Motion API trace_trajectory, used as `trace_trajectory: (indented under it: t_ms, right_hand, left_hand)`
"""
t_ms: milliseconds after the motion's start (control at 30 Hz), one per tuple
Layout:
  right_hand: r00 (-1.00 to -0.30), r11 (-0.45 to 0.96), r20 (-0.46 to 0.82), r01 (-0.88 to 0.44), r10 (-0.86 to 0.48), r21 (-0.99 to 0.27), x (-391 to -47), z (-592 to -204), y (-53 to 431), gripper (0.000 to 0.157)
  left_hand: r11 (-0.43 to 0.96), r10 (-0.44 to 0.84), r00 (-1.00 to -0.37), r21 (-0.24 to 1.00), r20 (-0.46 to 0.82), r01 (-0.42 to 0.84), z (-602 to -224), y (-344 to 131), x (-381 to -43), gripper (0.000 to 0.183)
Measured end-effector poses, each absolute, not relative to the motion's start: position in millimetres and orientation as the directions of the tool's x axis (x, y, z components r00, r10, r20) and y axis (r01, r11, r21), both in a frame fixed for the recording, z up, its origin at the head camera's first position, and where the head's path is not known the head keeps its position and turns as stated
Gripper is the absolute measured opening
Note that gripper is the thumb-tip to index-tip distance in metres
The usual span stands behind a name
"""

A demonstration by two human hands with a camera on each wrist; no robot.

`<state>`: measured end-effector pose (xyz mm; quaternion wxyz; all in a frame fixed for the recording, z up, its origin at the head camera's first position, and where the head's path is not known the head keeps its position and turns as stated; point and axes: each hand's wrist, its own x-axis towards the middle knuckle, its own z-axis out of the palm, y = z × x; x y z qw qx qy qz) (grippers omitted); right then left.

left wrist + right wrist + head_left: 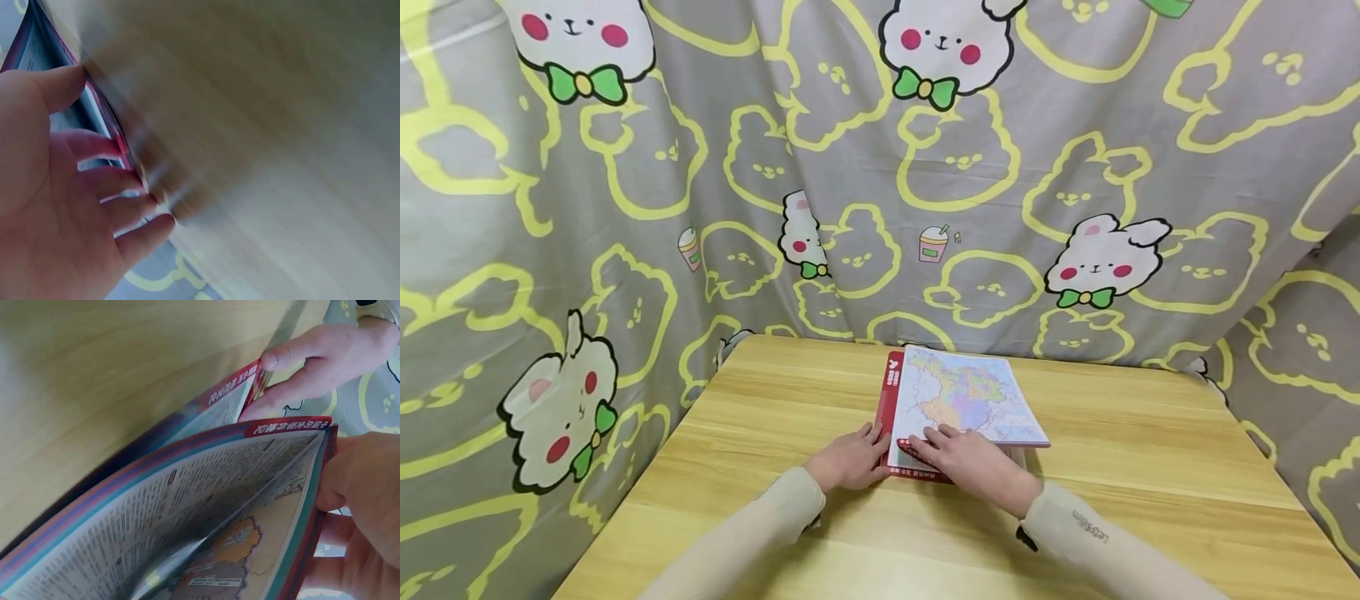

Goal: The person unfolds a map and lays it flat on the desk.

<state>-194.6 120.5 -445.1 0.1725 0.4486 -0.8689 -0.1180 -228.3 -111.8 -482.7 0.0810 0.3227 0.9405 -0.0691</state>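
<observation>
A folded map with pastel regions and a red title label lies over a second, red-bordered map on the table. At the upper map's near edge, my right hand grips it. Its layers bow apart in the right wrist view, showing dense columns of print on the inside of the folded map, beside the right hand. My left hand touches the lower map's near left corner, fingers fairly straight along the red edge. In the left wrist view, the left hand partly covers that map.
The wooden table extends around the maps. Behind and at both sides hangs a grey cloth with yellow outlines and white rabbit faces, reaching the table's far edge.
</observation>
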Motion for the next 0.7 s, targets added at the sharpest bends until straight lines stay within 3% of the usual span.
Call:
trace_trajectory:
  t_ms: [333, 700]
  right_hand:
    - [-0.492, 0.539, 0.220, -0.760, -0.842, 0.364, -195.8, -434.8, 133.6, 0.041]
    - [-0.449, 0.528, 0.279, -0.748, -0.849, 0.403, -193.8, -417.3, 158.2, 0.049]
  left_hand:
    - [0.814, 0.534, -0.822, -0.139, -0.199, 0.563, -483.6, -107.1, -224.6, 0.064]
    - [0.813, 0.542, -0.814, -0.115, -0.209, 0.571, -486.0, -110.4, -228.8, 0.065]
